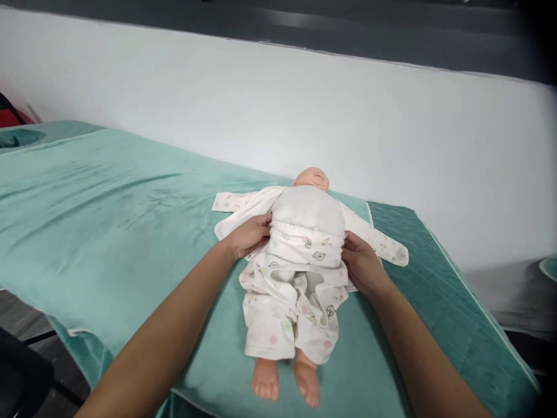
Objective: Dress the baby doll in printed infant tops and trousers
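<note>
Far left: black chair point(24, 366), being cut off by the frame. Next, light-green plush cloth point(108, 232), spreading broadly, its front edge drooping. Left hand point(250, 235), pinching the waistband of white printed cotton trousers point(276, 305); fingertips partly hiding. Centre: doll with white cloth torso point(308, 206), lying face-up on the plush cloth, wearing the trousers; its head's far side is not showing. White printed jacket point(252, 204), spreading open beneath, partly hiding. Right hand point(365, 261), pinching the opposite waistband. Right: dark-green quilted cloth point(452, 296), ending at a pale-trimmed edge.
</note>
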Available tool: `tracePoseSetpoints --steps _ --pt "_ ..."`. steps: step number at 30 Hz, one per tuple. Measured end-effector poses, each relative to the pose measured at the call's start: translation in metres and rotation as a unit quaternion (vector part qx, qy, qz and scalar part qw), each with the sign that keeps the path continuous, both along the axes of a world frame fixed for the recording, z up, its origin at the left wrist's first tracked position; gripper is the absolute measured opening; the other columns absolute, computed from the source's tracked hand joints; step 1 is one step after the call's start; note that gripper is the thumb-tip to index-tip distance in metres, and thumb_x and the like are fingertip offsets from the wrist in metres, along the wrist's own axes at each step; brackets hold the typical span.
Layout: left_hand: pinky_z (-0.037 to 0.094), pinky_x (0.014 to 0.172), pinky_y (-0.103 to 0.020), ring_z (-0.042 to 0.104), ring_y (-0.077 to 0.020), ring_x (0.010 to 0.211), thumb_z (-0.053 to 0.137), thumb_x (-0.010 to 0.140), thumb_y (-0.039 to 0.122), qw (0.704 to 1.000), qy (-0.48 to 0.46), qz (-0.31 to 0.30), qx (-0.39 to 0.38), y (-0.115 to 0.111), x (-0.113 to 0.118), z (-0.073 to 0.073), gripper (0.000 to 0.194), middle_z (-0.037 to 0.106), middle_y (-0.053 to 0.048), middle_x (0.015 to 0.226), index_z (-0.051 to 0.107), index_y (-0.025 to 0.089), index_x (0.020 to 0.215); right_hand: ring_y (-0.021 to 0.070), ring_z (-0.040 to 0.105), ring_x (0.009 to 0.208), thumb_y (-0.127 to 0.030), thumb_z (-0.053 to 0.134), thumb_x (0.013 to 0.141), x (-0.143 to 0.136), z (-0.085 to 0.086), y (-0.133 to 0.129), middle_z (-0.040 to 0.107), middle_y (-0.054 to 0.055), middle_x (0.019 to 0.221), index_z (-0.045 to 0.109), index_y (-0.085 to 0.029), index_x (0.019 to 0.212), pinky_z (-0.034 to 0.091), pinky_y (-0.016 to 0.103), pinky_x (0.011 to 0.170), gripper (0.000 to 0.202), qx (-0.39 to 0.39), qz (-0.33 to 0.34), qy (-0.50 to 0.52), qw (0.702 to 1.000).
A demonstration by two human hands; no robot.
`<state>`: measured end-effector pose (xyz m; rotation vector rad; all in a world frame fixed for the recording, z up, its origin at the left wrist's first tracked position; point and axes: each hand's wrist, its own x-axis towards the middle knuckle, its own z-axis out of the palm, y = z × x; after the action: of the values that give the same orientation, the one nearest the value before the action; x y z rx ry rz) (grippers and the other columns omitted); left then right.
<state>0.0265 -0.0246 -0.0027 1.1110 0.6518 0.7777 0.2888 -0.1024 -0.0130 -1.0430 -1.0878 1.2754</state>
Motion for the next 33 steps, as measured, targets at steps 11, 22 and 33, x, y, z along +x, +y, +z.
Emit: tracePoseSetpoints --steps 11,22,33 --pt "0.048 0.077 -0.031 0.061 -0.0180 0.079 0.058 0.073 0.020 0.974 0.129 0.121 0.141 -0.009 -0.001 0.004 0.019 0.068 -0.002 0.084 0.063 0.018 0.091 0.0208 0.067 0.090 -0.041 0.074 0.075 0.007 0.004 -0.004 0.072 0.002 0.101 0.063 -0.026 0.099 0.054 0.033 0.074 0.030 0.001 -0.003 -0.086 0.996" --pt "0.044 0.072 -0.027 0.058 -0.0155 0.081 0.053 0.072 0.015 0.943 0.193 0.160 0.217 -0.016 -0.003 0.006 0.018 0.063 0.000 0.087 0.055 0.020 0.090 0.0170 0.060 0.076 -0.040 0.072 0.078 0.011 0.010 -0.008 0.065 0.000 0.080 0.062 -0.024 0.086 0.047 0.029 0.070 0.019 0.044 -0.087 -0.185 0.978" --pt "0.045 0.093 -0.032 0.057 -0.0181 0.096 0.063 0.083 0.029 0.873 0.184 0.249 0.377 -0.030 -0.003 0.026 0.011 0.061 -0.004 0.101 0.067 0.021 0.088 0.0205 0.053 0.086 -0.033 0.069 0.085 -0.004 0.025 -0.022 0.055 0.003 0.092 0.061 -0.027 0.091 0.045 0.037 0.079 0.012 0.237 -0.113 -0.323 0.909"
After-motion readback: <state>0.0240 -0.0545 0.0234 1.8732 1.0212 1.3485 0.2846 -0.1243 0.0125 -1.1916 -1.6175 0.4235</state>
